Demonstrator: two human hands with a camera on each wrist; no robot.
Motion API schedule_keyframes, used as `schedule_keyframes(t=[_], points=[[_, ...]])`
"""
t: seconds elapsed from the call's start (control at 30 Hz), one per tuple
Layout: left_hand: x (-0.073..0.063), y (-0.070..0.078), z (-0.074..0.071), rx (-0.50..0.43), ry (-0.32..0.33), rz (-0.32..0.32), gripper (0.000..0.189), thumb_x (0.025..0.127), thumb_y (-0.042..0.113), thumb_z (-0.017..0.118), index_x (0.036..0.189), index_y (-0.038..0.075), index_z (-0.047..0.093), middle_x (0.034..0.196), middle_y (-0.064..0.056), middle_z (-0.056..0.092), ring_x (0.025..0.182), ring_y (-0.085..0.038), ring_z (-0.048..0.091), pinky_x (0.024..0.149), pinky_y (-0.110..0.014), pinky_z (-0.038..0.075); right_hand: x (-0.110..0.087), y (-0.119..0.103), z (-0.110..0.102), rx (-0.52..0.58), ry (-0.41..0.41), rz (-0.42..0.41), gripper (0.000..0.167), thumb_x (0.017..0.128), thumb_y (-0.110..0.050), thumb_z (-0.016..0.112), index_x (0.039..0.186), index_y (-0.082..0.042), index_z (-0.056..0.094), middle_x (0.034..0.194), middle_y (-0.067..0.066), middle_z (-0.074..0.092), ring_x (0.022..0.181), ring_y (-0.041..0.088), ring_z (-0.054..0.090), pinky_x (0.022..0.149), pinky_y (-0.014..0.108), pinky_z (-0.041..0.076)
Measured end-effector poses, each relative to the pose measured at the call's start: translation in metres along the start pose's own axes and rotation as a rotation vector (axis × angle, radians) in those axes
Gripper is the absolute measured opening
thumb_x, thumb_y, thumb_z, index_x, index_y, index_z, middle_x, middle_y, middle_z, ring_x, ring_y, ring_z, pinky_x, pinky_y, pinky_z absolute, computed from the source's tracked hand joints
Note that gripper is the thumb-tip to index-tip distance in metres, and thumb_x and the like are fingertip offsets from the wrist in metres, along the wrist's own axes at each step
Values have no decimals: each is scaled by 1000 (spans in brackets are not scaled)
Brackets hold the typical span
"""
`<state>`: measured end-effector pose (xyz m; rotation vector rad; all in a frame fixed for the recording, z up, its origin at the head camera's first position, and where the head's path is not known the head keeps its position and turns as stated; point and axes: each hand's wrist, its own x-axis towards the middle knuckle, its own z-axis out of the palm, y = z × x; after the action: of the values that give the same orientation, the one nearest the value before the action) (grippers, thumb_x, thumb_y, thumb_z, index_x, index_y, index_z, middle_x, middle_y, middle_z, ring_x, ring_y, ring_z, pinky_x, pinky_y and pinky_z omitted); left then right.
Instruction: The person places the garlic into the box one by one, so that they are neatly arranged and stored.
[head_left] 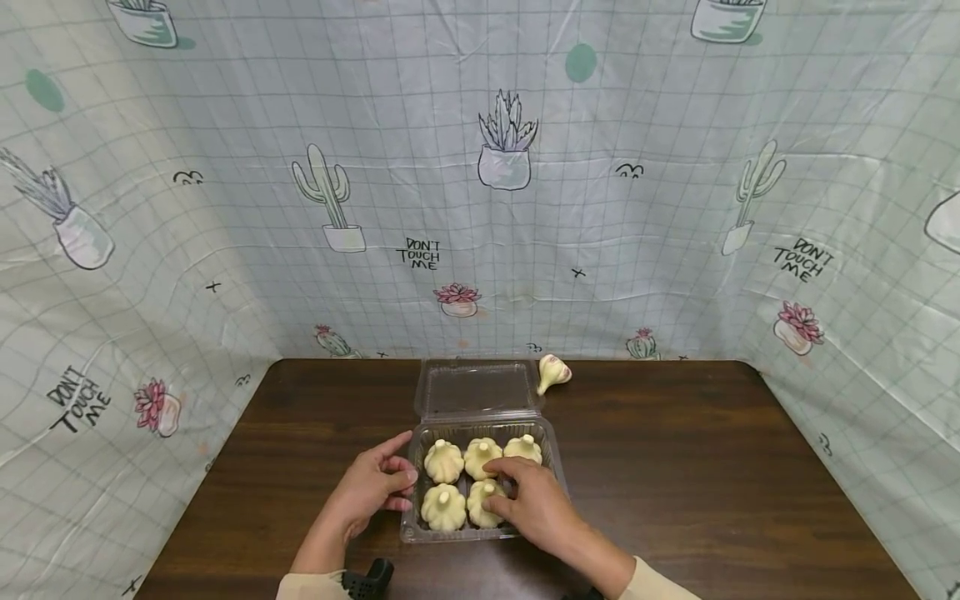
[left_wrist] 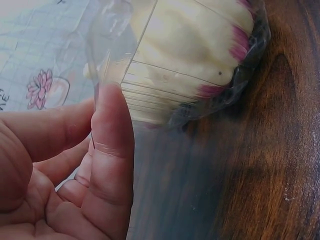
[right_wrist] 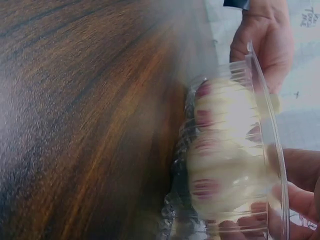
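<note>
A clear plastic container (head_left: 408, 532) stands on the table with several garlic bulbs (head_left: 444, 460) in two rows, stems up. My left hand (head_left: 371, 482) pinches the container's left rim between thumb and fingers; the left wrist view shows the thumb (left_wrist: 112, 150) against the clear wall. My right hand (head_left: 542, 507) reaches over the container's front right part. Its thumb and fingers grip the front-row garlic bulb (head_left: 480, 518) beside the stem. The hand covers the front right corner. In the right wrist view, fingers (right_wrist: 295, 200) show behind the clear wall.
The container's hinged lid (head_left: 480, 390) lies folded back toward the wall. A single garlic bulb (head_left: 553, 372) with purple marks lies on the brown wooden table (head_left: 675, 467), right of the lid. A cactus-print curtain (head_left: 577, 208) hangs behind and on both sides.
</note>
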<state>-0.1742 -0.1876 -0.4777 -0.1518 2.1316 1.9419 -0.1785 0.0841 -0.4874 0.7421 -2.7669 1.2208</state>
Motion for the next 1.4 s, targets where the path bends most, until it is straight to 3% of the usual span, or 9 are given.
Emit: schedule_keyframes(t=[0.13,0.33,0.53,0.8,1.17,1.4], points=[[-2,-1,-1,2,2,-7,69,101,-6,63,163,2,36,103,-11,59,80,-20,59,61,-28,61,0,0,-1,56,12,9,40,85,-20,89,120,-7,75,115,10,74,97,26,69,79,30,60],[-4,-4,-1,5,-10,-12,70,101,-5,65,164,2,35,103,-11,59,80,-20,60,60,-29,61,0,-1,-13,111,76,-24,34,92,-20,83,123,-8,74,118,10,73,103,33,71,80,32,63],[-4,-4,-2,0,-4,-4,70,100,-6,64,163,1,35,103,-11,59,80,-20,59,60,-28,61,14,10,-41,3,216,-104,36,92,-15,83,127,-12,74,121,6,74,99,29,72,83,42,64],[-3,-3,-2,1,-13,-1,70,101,-6,64,163,0,34,102,-10,58,80,-19,59,60,-28,61,38,35,-81,-142,270,-101,42,94,-17,81,135,-11,70,127,9,71,103,27,66,82,43,58],[-1,-1,-2,6,-20,1,70,100,-6,65,163,-1,34,101,-10,58,79,-19,59,61,-29,61,74,62,-110,-196,221,-88,53,97,-13,78,146,-10,61,143,18,62,106,36,65,84,52,56],[0,-1,-1,4,-25,0,71,100,-6,65,163,0,34,101,-10,57,79,-19,59,61,-30,62,93,85,-119,-168,109,-20,61,100,-15,74,156,-11,50,159,21,46,137,45,52,102,63,52]])
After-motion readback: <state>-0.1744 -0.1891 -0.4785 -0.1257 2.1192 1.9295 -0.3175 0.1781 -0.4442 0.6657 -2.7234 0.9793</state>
